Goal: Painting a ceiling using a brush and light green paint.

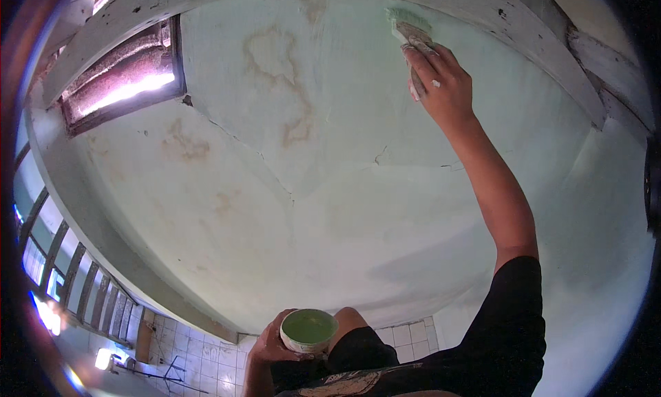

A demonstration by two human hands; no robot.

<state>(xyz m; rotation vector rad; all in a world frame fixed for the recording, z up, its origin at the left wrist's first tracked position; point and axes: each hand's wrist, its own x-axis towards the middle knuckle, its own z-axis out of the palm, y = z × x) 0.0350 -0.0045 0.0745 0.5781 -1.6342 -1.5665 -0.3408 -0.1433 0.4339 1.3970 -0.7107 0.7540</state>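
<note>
High up on the pale green wall [385, 211], my right hand [443, 84] grips a wide paintbrush [413, 34] by its handle. The bristles, tinted light green, are against the wall just under the white beam. White paint specks mark my fingers. Low in front of my body, my left hand [272, 335] is wrapped round a small white tub [308, 330] of green paint, held upright with its open top facing up. The fingers under the tub are mostly hidden.
A white beam [475, 15] curves along the wall's top. A dark-framed opening [124, 77] lets in light at the upper left. Brown stains [275, 60] and cracks mark the wall. Slatted bars [86, 280] stand at the left. White tiles [206, 359] cover the floor; a thin black stand [169, 376] is there.
</note>
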